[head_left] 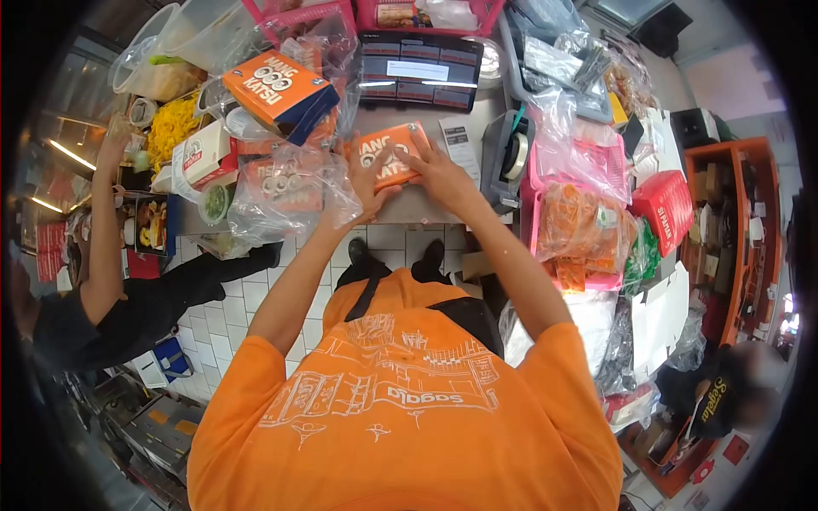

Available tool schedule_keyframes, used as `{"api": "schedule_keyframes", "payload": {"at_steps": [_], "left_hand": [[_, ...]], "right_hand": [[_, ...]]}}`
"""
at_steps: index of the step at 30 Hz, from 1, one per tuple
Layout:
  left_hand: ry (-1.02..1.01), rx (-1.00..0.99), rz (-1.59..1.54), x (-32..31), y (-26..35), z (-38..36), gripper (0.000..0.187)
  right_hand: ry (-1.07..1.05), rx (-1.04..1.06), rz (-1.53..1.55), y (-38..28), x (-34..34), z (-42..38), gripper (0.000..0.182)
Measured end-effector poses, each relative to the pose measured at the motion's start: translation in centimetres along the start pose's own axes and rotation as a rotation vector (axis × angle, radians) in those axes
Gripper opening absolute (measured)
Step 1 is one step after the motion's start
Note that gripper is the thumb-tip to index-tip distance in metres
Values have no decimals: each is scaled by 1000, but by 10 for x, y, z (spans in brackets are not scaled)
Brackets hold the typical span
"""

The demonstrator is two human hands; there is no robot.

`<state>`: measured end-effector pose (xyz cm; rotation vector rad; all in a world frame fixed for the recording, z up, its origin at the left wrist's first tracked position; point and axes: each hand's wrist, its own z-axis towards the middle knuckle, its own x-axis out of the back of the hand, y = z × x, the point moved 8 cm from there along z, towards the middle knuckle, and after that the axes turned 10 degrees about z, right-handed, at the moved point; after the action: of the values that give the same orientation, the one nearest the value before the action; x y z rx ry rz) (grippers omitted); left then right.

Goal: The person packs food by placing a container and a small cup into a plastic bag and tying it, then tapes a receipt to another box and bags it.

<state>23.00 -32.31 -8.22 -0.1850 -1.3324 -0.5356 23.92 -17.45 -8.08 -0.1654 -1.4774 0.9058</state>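
An orange shirt fills the nearest space, before the counter, where a dark tablet sits beyond an orange box close to the near edge. The left hand and right hand touch opposite sides of the box, fingers loosely spread.

A cramped indoor workspace seen from above, with a floor of pale rectangular tiles and darker joints running beneath a grey-topped counter. On the right, an open orange shelving unit with crowded shelves stands below a pale, pinkish wall. On the left, slim, warm-white light strips glow at a slant; the outer edges curve into blackness.
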Motion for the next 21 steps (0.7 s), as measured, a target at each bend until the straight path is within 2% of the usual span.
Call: {"api": "schedule_keyframes", "payload": {"at_steps": [1,2,4,5,7,8,9,10,11,12,13,15,16,17,18,20,21], "left_hand": [[-106,-20,24,-2,0,-2,78],[-181,-32,-21,3,2,0,72],[-139,-57,20,-7,1,-5,71],[-101,-97,65,-7,5,-5,70],[-120,-85,62,-6,5,-9,70],[-130,-84,46,-3,7,-13,71],[-139,-86,30,-1,9,-14,72],[-134,-95,31,-3,4,-10,72],[-212,-127,113,-14,-4,-7,70],[-292,-159,195,-26,-7,-8,69],[-291,-177,198,-28,-3,-6,69],[-185,-84,110,-23,4,-10,70],[-186,-97,108,-14,15,-12,70],[-84,-58,59,10,25,-12,71],[12,-22,7,26,31,-12,73],[44,-23,-9,18,29,-7,74],[90,7,-17,17,23,-3,76]], "right_hand": [[-1,6,-2,2,3,1,58],[-88,-12,-53,7,0,-1,61],[-255,-85,-163,11,-6,-5,66],[-263,-81,-168,11,-13,-13,66],[28,46,-6,0,-1,-24,66],[67,41,40,-3,0,-28,61],[71,38,37,-3,1,-28,61],[-15,-18,24,0,-2,-25,58],[-99,-78,15,4,-5,-26,56],[-89,-87,13,4,-2,-26,56],[-118,-116,23,7,-2,-25,55],[-141,-162,38,7,-7,-30,55],[-31,-113,46,1,-2,-30,52],[82,-67,50,-5,7,-32,49],[94,-87,47,-7,7,-37,49],[346,-244,173,-10,33,-56,40],[361,-264,161,-18,46,-69,40]]}}
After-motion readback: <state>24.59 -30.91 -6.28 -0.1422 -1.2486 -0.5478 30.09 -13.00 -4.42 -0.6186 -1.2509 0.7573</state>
